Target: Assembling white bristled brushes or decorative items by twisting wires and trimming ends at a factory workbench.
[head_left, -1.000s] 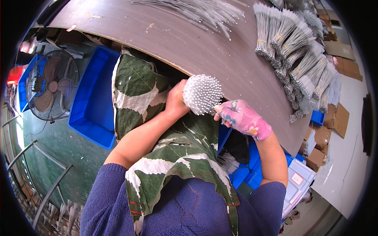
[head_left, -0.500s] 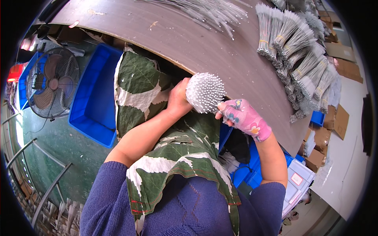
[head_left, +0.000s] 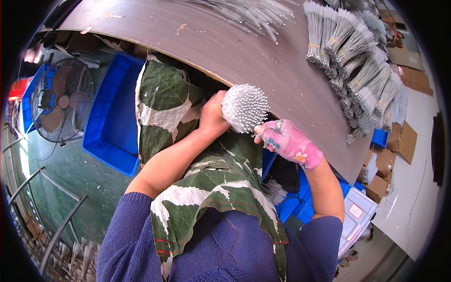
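Observation:
My left hand (head_left: 213,116) is wrapped round a bundle of thin wire brushes (head_left: 245,108), held end-on toward me so that a round head of many white tips shows. The bundle's lower length is hidden behind the tips and my hand. At its lower right edge is my right hand (head_left: 286,141), in a pink flowered glove with bare fingertips. Its thumb and fingers are pinched together close to the tips; whatever lies between them is too small to make out. The green-and-white leaf-patterned apron (head_left: 171,105) spreads beneath both hands.
The brown table (head_left: 277,84) edge runs just beyond my hands. Tied brush bundles (head_left: 357,61) are piled at its right, and loose brushes (head_left: 244,14) lie at the far side. To the left are a blue bin (head_left: 91,134) and a fan (head_left: 63,101). A lidded white box (head_left: 354,214) sits lower right.
My right hand has shifted slightly left and down along the bundle's edge. The left hand keeps its hold on the bundle, nearly unmoved.

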The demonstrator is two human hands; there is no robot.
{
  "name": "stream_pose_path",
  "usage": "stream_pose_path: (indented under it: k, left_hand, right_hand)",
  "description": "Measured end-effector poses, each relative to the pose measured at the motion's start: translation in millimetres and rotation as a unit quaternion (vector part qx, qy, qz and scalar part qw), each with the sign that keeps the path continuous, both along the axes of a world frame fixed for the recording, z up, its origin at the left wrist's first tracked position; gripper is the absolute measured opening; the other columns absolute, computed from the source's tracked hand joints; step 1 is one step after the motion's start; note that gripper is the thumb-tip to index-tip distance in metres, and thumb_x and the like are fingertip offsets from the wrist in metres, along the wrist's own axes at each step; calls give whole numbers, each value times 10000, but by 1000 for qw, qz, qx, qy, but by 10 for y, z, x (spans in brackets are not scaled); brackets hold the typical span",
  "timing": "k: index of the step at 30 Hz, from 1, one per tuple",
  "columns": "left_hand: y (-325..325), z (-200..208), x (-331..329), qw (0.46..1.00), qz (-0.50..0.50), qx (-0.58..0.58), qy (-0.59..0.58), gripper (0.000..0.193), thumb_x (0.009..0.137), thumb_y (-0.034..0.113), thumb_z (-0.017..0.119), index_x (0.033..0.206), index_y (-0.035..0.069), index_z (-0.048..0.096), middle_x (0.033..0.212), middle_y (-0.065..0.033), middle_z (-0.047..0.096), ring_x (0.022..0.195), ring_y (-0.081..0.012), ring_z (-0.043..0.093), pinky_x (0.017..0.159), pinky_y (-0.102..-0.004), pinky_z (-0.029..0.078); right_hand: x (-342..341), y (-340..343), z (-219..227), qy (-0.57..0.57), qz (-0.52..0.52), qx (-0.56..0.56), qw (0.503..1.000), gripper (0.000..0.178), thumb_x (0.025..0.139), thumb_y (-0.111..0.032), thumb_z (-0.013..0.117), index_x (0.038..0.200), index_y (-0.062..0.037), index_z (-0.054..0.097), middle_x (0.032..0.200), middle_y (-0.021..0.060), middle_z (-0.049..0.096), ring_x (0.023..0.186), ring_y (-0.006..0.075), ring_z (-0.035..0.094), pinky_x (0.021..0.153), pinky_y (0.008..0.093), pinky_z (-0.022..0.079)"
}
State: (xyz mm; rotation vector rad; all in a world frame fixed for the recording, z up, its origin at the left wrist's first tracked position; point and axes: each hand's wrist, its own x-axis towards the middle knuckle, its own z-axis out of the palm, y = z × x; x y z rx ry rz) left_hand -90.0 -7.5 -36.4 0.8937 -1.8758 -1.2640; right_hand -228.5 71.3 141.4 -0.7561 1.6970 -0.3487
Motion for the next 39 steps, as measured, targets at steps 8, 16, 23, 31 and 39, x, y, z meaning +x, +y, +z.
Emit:
stream_pose_path:
  k: [8,16,23,31,39]
  left_hand:
    - [9,28,8,1000,12,6,-7,390,687,165,731,995,77,509,900,-143,596,863,-354,595,719,-420,489]
    - [22,40,-3,1000,18,2,-24,390,689,167,726,999,80,506,902,-137,598,863,-348,594,712,-424,486]
    - [18,36,-5,1000,18,-11,-21,391,686,156,721,1000,83,502,906,-131,598,864,-342,595,714,-426,486]
    - [18,57,19,999,20,0,-38,389,685,148,719,1003,86,505,914,-130,598,869,-344,594,720,-426,486]
    - [21,83,21,999,23,14,-37,394,682,141,718,1007,89,504,918,-129,595,886,-342,587,734,-427,483]
  right_hand:
    - [-10,64,7,-42,-61,-10,997,356,906,-358,563,816,-32,673,644,-1,585,550,50,454,500,213,363]
    - [26,114,54,-49,-73,34,996,383,921,-381,534,802,-43,668,567,-29,511,522,43,434,490,199,336]
    - [19,39,48,57,52,-27,997,398,921,-359,534,786,-1,645,627,2,555,633,106,521,590,284,425]
    - [66,-75,167,218,188,-55,956,395,893,-416,531,794,-54,655,702,182,596,716,367,577,672,440,439]
    - [60,-85,149,191,201,-60,959,384,902,-407,515,796,-67,659,733,182,617,752,366,595,696,438,451]
